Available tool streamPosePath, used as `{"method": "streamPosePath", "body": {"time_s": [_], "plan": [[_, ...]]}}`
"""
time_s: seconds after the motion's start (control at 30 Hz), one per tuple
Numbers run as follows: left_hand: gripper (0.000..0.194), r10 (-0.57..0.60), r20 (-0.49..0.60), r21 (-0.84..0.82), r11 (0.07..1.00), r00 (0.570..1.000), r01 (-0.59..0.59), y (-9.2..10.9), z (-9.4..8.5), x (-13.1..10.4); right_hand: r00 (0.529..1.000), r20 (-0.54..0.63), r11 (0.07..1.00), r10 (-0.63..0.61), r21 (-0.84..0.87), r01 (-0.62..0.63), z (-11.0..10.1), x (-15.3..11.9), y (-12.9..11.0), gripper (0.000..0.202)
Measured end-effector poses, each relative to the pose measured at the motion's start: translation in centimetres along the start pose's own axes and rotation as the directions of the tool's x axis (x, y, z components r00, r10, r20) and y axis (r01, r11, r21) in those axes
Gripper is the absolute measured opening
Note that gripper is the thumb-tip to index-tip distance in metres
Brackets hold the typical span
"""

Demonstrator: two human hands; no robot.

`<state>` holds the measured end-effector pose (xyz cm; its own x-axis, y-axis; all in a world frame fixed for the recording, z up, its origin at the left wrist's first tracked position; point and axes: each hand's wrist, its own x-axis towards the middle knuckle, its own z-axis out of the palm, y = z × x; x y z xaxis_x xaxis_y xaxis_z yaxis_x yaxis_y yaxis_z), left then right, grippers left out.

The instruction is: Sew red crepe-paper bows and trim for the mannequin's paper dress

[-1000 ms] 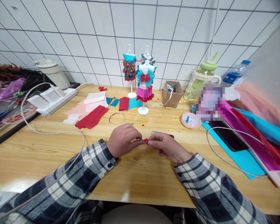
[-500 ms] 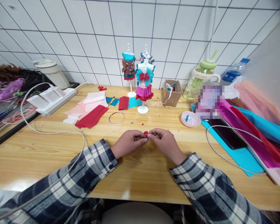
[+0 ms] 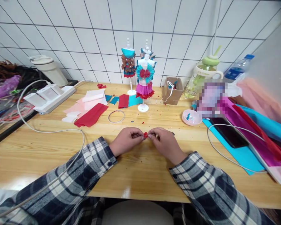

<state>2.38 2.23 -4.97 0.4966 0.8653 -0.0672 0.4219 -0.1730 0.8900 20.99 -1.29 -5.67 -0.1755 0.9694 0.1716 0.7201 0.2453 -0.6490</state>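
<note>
Red scrap [image 3: 145,135], small and crumpled-looking, pinched between the fingertips of my left hand [image 3: 124,142] and right hand [image 3: 166,145] over the counter [image 3: 140,178]. If the material is as thin as it looks, an uneven pull between my hands could, I judge, tear it; a slackened pinch could lose it among the tiny bits [image 3: 143,122] lying just beyond.
</note>
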Motion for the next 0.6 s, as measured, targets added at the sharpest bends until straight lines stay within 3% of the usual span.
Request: {"method": "streamPosePath", "body": {"time_s": [0.17, 0.23, 0.4, 0.6], "plan": [[0.022, 0.121, 0.011, 0.204, 0.971, 0.993, -0.121, 0.33, -0.2, -0.13, 1.0, 0.002, 0.998, -0.028, -0.048, 0.028, -0.06, -0.11, -0.02, 0.012], [0.026, 0.109, 0.005, 0.183, 0.977, 0.994, -0.108, 0.33, -0.1, -0.07, 0.999, 0.005, 0.999, -0.031, -0.028, 0.032, 0.07, -0.15, -0.12, 0.012], [0.028, -0.058, -0.014, -0.001, 0.998, 0.998, 0.058, 0.13, 0.16, 0.18, 0.999, -0.016, 0.999, -0.033, -0.004, 0.033, 0.37, -0.21, -0.41, 0.013], [0.03, -0.046, 0.031, -0.018, 0.999, 0.998, 0.046, 0.13, -0.1, 0.24, 0.998, 0.013, 0.997, -0.054, -0.05, 0.054, 0.0, -0.27, -0.52, 0.013]]}}
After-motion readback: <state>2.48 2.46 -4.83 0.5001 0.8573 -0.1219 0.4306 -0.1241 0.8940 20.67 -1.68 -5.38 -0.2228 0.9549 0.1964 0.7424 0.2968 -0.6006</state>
